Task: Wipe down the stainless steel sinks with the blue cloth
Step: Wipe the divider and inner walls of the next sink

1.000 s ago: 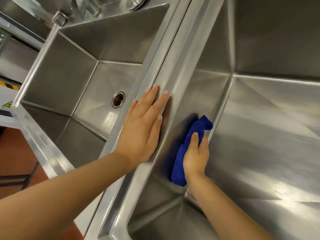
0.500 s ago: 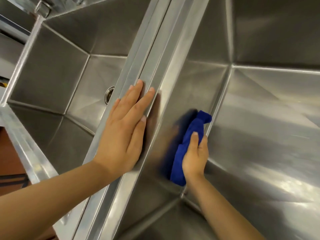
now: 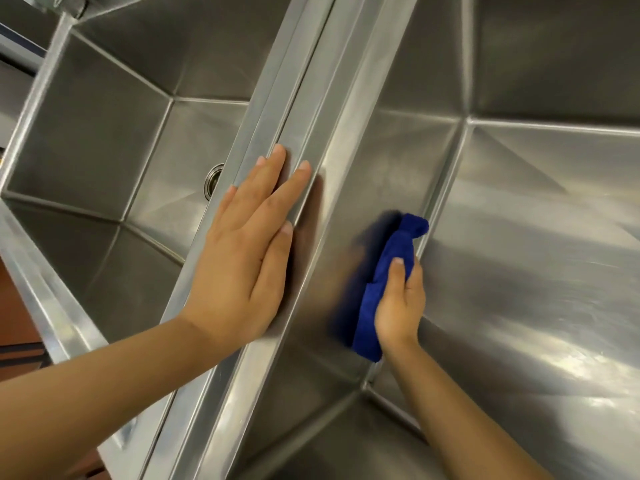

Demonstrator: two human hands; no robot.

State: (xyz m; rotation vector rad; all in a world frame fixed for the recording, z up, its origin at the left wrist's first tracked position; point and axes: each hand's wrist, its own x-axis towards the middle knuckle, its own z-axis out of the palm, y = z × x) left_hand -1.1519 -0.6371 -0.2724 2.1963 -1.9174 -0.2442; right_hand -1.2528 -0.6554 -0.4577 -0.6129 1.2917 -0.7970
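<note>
Head view: I'm looking down on two steel basins split by one divider rim (image 3: 306,109); I place everything off that rim.
Left hand (image 3: 242,258): lies flat on top of the divider rim, palm down, fingers straight and close together, gripping nothing.
Right hand (image 3: 401,306): just right of the divider rim, down inside the right sink (image 3: 536,271), with fingers and thumb curled round the blue cloth (image 3: 374,306).
Blue cloth: bunched into a long wad and pressed on the sink wall that drops from the divider rim, low near the bottom seam. One end sticks out past the thumb, the other past the wrist.
Smear: a dark blue patch on the wall between cloth and divider rim, probably reflection or motion blur; I can't tell which.
Left sink (image 3: 104,140): left of the divider rim; its round drain (image 3: 213,181) is half hidden behind the rim.
Floor (image 3: 14,306): a reddish-brown strip well left of the divider rim, past the left sink's outer edge.
</note>
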